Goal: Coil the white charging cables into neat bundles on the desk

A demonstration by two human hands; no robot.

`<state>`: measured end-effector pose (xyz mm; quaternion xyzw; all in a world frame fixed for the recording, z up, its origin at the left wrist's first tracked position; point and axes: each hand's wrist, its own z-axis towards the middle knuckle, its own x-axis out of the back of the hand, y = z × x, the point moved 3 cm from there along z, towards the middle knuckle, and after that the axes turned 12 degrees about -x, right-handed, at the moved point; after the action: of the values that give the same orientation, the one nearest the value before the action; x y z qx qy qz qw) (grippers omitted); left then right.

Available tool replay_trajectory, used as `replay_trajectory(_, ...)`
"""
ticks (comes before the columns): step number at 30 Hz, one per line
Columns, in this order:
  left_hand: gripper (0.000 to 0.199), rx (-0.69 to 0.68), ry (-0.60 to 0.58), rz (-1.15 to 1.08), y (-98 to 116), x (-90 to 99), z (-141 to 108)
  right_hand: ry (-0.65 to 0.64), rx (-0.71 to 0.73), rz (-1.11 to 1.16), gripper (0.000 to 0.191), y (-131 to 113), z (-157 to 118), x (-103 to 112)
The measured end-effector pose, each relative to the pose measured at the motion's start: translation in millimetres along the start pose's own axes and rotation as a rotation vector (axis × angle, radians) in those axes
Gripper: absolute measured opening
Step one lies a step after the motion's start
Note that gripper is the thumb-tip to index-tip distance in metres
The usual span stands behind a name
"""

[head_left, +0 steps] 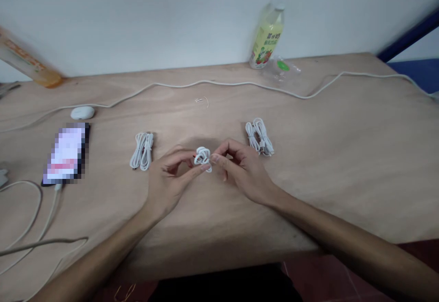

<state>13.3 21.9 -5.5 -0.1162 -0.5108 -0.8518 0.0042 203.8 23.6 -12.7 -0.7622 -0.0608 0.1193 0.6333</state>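
Cable coil (202, 156) sat between hands, long axis unclear; left grip (168, 174) pinched it, right grip (245, 169) met its right edge, hold unclear.

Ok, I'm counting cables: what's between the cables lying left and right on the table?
In the head view, the left hand and right hand, a coiled white cable at their fingers.

head-worn view, looking forward and down, over the table (325, 164), both forearms entering from below
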Motion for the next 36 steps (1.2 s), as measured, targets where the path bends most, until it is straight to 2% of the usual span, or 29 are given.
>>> replay_trajectory(3,0.015,-0.224,-0.002,0.186,5.0,3.6,-1.2,-0.032,-0.063,0.041,0.038,5.0,2.6,1.2)
replay_trajectory(6,0.025,-0.385,-0.024,0.31,9.9,4.7,-2.5,-0.095,-0.142,0.077,0.04,13.0,5.0,1.9)
replay_trajectory(10,0.028,-0.456,-0.054,0.341,11.3,4.1,-2.0,-0.137,-0.219,0.152,0.046,17.2,5.7,1.9)
replay_trajectory(14,0.02,-0.331,-0.038,0.238,4.9,3.8,-0.7,-0.131,-0.219,0.157,0.048,11.3,5.2,2.2)
replay_trajectory(20,0.007,-0.032,-0.022,0.069,1.3,0.4,1.7,-0.11,-0.114,0.09,0.044,2.5,4.5,1.8)
replay_trajectory(24,0.004,0.101,-0.004,0.033,1.5,-1.5,2.2,-0.071,-0.064,0.058,0.036,3.1,1.9,0.3)
replay_trajectory(29,0.007,0.213,0.034,-0.022,-1.1,-1.6,2.7,0.052,0.032,-0.069,0.017,-0.3,-4.0,1.5)
replay_trajectory(36,0.01,0.251,0.043,-0.052,-4.4,-0.7,3.1,0.222,0.344,-0.409,0.004,-7.0,-9.8,3.3)
